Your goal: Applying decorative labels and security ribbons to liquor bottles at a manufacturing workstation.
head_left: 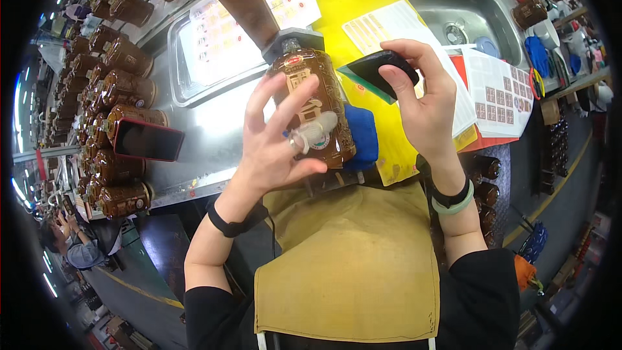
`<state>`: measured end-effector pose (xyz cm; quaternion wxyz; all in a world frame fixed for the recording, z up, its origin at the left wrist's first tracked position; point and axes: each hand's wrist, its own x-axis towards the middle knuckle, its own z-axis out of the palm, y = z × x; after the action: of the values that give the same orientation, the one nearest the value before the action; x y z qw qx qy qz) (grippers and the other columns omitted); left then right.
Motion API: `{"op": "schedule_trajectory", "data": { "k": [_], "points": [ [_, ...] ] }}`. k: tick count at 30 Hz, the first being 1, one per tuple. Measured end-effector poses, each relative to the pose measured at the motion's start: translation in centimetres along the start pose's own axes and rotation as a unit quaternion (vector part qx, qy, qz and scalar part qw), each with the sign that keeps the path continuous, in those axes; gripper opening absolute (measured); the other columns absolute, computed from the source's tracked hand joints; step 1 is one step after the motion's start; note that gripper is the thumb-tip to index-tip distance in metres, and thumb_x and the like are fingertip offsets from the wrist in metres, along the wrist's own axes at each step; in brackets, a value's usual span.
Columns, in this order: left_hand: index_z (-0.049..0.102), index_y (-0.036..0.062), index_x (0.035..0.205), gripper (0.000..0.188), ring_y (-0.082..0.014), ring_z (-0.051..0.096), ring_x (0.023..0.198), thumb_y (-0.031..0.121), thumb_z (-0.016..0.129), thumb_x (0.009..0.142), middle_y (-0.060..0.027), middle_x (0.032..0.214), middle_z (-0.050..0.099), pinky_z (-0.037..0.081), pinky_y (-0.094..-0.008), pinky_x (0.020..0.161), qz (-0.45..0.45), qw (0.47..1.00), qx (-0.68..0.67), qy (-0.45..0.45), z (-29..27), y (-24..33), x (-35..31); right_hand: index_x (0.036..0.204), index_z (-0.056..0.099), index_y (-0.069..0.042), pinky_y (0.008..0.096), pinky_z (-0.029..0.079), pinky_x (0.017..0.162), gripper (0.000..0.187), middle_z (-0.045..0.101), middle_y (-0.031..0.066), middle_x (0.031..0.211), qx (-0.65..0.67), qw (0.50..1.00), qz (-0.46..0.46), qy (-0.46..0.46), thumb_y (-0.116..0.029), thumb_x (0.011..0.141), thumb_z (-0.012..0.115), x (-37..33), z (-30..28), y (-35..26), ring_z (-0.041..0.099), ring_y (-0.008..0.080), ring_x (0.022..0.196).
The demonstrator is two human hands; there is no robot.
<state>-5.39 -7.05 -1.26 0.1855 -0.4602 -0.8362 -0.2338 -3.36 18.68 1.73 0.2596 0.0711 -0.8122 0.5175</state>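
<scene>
A brown glass bottle [332,100] with decorated labels lies in front of me, its neck pointing away into a grey holder [299,36] by a wooden post. Over the bottle's left side is my left hand [275,133], fingers spread, one of them wrapped in white. Whether its fingertips touch the glass I cannot tell. To the right, my right hand [424,97] grips a black-handled scraper [383,67] with a green blade. The blade's tip points toward the bottle, just beside it. A blue pad [361,135] sits against the bottle's right side.
Rows of similar brown bottles [126,87] crowd the left, with a dark phone [149,139] leaning there. Sticker sheets lie on a metal tray [183,96] and on a yellow sheet [383,149]. A steel sink [463,10] stands far right; more label sheets [499,94] lie nearer.
</scene>
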Motion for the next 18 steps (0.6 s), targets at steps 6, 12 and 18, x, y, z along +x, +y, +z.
{"op": "schedule_trajectory", "data": {
  "k": [6, 12, 18],
  "points": [
    [0.076, 0.0288, 0.124, 0.067, -0.0374, 0.038, 0.138, 0.077, 0.041, 0.093, -0.0098, 0.154, 0.051, 0.033, -0.057, 0.116, -0.044, 0.999, 0.017, 0.017, 0.7, 0.8, -3.0, 0.111, 0.069, -0.001, 0.0319, 0.054, 0.077, 0.023, 0.072, 0.0109, 0.098, 0.013, 0.999, -0.051, -0.013, 0.0, 0.088, 0.075, 1.6, 0.5, -0.3, 0.07, 0.0232, 0.087],
    [0.072, 0.0094, 0.129, 0.084, -0.0403, 0.037, 0.139, 0.074, 0.027, 0.101, -0.0215, 0.156, 0.045, 0.029, -0.0502, 0.116, -0.179, 0.981, 0.025, 0.068, 0.1, 1.2, -4.8, 0.101, 0.073, -0.011, 0.0344, 0.048, 0.079, 0.023, 0.071, 0.0022, 0.095, -0.079, 0.962, -0.229, -0.123, -0.004, 0.079, 0.072, 1.5, 2.6, -1.1, 0.062, 0.0233, 0.086],
    [0.049, -0.0067, 0.145, 0.098, -0.0363, 0.033, 0.144, 0.074, 0.013, 0.101, -0.0215, 0.159, 0.038, 0.025, -0.048, 0.119, -0.291, 0.938, -0.061, 0.178, 0.1, 0.5, -4.0, 0.101, 0.068, -0.01, 0.0332, 0.05, 0.075, 0.025, 0.057, -0.0001, 0.081, -0.099, 0.883, -0.362, -0.281, -0.019, 0.077, 0.069, 0.1, 4.2, -4.3, 0.056, 0.019, 0.078]
  ]
}}
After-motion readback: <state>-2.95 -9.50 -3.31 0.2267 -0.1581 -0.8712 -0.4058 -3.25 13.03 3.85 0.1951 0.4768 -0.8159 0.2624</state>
